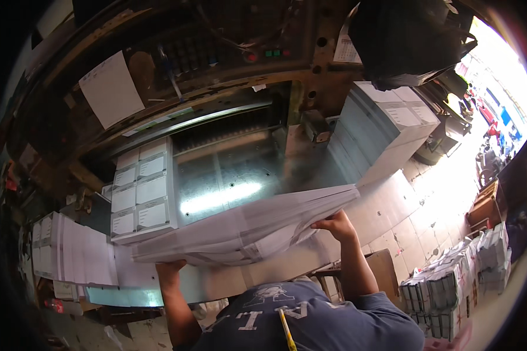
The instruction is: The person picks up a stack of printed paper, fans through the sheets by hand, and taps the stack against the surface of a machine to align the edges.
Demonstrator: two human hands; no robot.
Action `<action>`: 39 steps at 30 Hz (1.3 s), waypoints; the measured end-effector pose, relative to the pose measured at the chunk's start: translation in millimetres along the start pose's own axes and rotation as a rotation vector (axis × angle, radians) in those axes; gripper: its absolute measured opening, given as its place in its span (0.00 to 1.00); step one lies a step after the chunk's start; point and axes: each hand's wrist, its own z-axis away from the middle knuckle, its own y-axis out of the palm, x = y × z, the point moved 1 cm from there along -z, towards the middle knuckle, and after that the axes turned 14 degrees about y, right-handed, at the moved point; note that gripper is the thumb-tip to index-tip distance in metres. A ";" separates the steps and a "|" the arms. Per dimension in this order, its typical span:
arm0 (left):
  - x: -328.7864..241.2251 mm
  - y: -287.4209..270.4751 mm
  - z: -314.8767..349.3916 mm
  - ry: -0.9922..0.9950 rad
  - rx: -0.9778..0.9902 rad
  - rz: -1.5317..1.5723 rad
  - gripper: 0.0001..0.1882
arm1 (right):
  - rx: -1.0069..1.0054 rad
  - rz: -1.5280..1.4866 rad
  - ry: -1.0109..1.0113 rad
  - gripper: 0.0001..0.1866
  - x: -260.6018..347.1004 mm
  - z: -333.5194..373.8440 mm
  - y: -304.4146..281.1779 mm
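Note:
A wide, thick stack of white paper sheets (246,228) spans the gap between my two hands, tilted and bowed along its near side. My left hand (171,270) grips its left lower corner, thumb on top and the other fingers hidden underneath. At the right end my right hand (336,225) pinches the edge, higher than the left one. Beyond the stack lies the shiny metal bed (231,175) of a large machine. A neat pile of printed sheets (143,196) stands on the bed at the left, just past the held stack.
A tall stack of printed paper (375,128) stands at the back right. Leaning paper piles (79,251) rest at the far left. Tied bundles (451,286) sit on the floor at the right. A black bag (413,44) hangs at the upper right, beside the machine's control panel (240,55).

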 end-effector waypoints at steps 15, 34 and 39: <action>30.2 -16.8 -10.4 0.105 -0.054 0.057 0.36 | 0.018 0.089 -0.134 0.46 5.9 -22.9 4.5; -47.8 13.9 -17.0 0.204 -0.057 0.165 0.23 | 0.009 0.039 -0.254 0.17 15.5 21.5 5.3; -23.8 19.2 -20.3 0.026 0.068 0.192 0.33 | -0.060 -0.087 -0.160 0.23 -10.7 3.3 -20.8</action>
